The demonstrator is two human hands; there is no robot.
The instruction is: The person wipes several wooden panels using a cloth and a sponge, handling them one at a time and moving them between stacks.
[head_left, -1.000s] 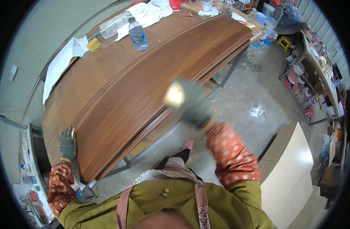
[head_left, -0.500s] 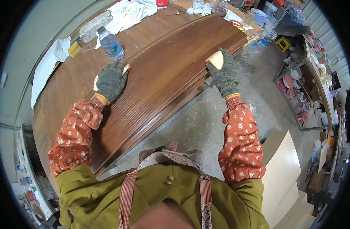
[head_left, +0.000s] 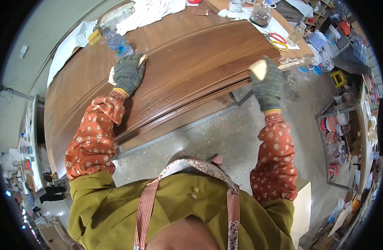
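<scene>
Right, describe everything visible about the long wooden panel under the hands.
The wooden panel is long, dark reddish-brown, with fine grain and moulded grooves along its near edge. It lies flat across the brown worktable, its near edge overhanging a metal frame. The gloved left hand presses flat on its top; the gloved right hand holds a pale pad at its near edge.

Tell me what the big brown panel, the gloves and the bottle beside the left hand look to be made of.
Panel: apparently wood or wood veneer, with visible grain, moulded grooves and a slight sheen.
Left hand and right hand: grey-green knitted gloves with yellow cuffs, likely cotton or a blend.
Bottle: clear plastic, see-through and ribbed.
</scene>
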